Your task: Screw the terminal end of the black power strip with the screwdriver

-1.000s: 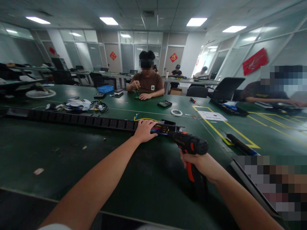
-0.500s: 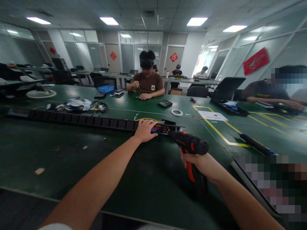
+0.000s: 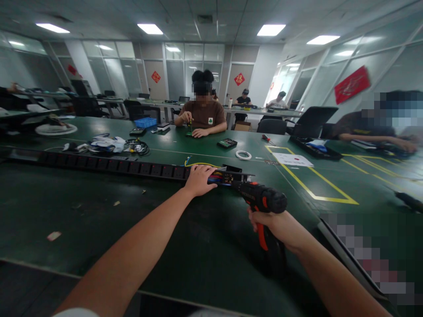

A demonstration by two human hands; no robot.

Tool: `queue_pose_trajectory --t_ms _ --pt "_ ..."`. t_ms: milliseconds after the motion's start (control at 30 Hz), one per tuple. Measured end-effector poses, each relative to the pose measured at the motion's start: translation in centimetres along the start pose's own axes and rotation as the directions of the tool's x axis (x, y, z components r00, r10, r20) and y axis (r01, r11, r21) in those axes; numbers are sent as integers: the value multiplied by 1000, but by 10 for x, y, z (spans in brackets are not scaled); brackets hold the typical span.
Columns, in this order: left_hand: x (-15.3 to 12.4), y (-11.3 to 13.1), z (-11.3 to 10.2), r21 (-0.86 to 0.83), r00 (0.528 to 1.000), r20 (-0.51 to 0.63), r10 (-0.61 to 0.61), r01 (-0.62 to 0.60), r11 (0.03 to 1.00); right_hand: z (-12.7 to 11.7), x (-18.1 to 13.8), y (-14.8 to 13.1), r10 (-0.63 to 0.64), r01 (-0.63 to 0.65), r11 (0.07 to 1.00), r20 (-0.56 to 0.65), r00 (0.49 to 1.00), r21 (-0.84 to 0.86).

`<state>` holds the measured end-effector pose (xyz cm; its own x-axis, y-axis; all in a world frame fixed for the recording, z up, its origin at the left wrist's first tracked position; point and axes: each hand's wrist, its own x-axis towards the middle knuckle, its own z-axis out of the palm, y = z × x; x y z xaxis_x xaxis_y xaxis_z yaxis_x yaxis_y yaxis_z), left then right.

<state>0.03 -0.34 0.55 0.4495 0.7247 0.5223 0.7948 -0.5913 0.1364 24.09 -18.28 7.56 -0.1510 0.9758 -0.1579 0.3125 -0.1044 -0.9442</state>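
Observation:
A long black power strip (image 3: 109,165) lies across the green table (image 3: 82,211). Its right end (image 3: 231,177) is open, with coloured wires showing. My left hand (image 3: 199,179) rests flat on the strip just left of that open end, fingers laid over it. My right hand (image 3: 279,226) is closed round the handle of a black and orange electric screwdriver (image 3: 262,204), whose nose points at the open end.
A person in a brown shirt (image 3: 204,115) sits across the table. Cables and white parts (image 3: 109,144), a blue bin (image 3: 145,122), a tape roll (image 3: 243,155), a paper sheet (image 3: 292,159) and yellow floor-tape lines (image 3: 317,193) lie beyond. Another person (image 3: 373,127) works at the right.
My hands and the screwdriver stay put. A dark rod-like object at the right has slid away along the table toward the right edge.

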Motion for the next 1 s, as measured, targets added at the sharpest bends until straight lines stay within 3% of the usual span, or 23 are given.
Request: queue_pose_trajectory --t_ms 1000 --pt "0 0 -1 -3 1000 4 -8 8 1000 -2 2 2 19 -19 1000 36 999 24"
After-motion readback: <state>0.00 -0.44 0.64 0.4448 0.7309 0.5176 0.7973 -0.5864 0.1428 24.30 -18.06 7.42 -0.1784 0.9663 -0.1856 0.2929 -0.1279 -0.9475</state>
